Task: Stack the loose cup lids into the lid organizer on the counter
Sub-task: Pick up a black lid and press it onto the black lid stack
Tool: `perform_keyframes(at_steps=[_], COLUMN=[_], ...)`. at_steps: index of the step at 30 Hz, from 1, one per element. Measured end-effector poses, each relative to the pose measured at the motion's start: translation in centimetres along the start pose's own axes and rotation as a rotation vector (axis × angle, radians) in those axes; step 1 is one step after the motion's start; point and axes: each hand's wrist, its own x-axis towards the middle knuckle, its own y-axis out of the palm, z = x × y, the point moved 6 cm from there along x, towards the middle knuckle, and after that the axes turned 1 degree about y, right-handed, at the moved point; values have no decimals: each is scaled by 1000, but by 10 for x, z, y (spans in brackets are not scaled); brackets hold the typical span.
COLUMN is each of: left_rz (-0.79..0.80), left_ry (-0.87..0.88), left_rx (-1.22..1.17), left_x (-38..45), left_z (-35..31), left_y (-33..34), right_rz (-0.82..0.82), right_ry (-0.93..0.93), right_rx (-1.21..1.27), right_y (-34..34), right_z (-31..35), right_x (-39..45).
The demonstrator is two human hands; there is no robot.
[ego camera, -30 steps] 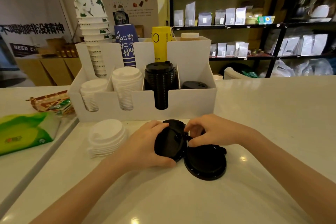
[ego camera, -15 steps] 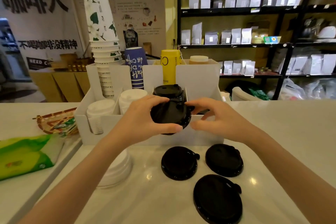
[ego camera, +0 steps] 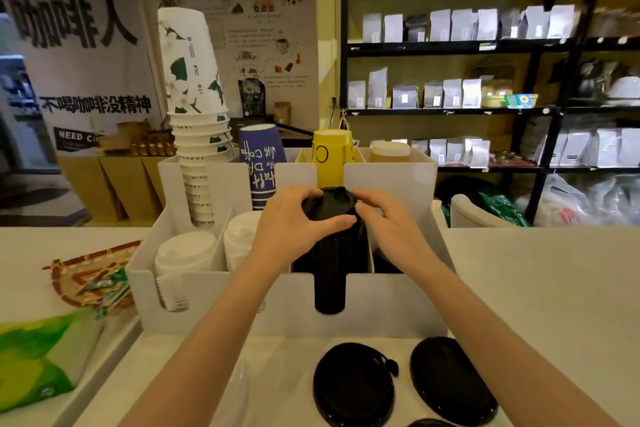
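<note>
A white lid organizer (ego camera: 242, 302) stands on the counter with stacks of white lids (ego camera: 183, 250) on its left and a tall stack of black lids (ego camera: 330, 267) in a middle slot. My left hand (ego camera: 294, 222) grips a black lid (ego camera: 327, 206) on top of that black stack. My right hand (ego camera: 384, 218) touches the lid's right edge with its fingertips. Two loose black lids (ego camera: 353, 385) (ego camera: 450, 381) lie on the counter in front of the organizer, and the rim of a third (ego camera: 429, 422) shows at the bottom edge.
Paper cup stacks stand in the organizer's rear slots: white-green (ego camera: 194, 107), blue (ego camera: 261, 166), yellow (ego camera: 332, 156). A stack of loose white lids (ego camera: 239, 388) lies under my left forearm. A green tissue pack (ego camera: 38, 354) and a snack basket (ego camera: 90, 274) sit to the left.
Both hands have carried the black lid from the counter up and forward onto the top of the black stack in the organizer. My head has moved closer.
</note>
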Motion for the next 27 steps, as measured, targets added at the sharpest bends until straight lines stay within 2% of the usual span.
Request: perform_keyframes(at_steps=[8, 16, 24, 27], left_rz=[13, 250, 248, 113], left_ry=[4, 8, 38, 159], left_rx=[19, 29, 153, 179], left_x=[0, -4, -7, -17], left_z=[5, 5, 0, -17], left_y=[11, 7, 7, -3], right_rz=[22, -22, -22, -120], right_ry=[46, 0, -19, -91], right_rx=[45, -25, -94, -126], right_y=[5, 4, -2, -18], right_z=[-15, -7, -3, 1], right_x=[1, -4, -12, -29])
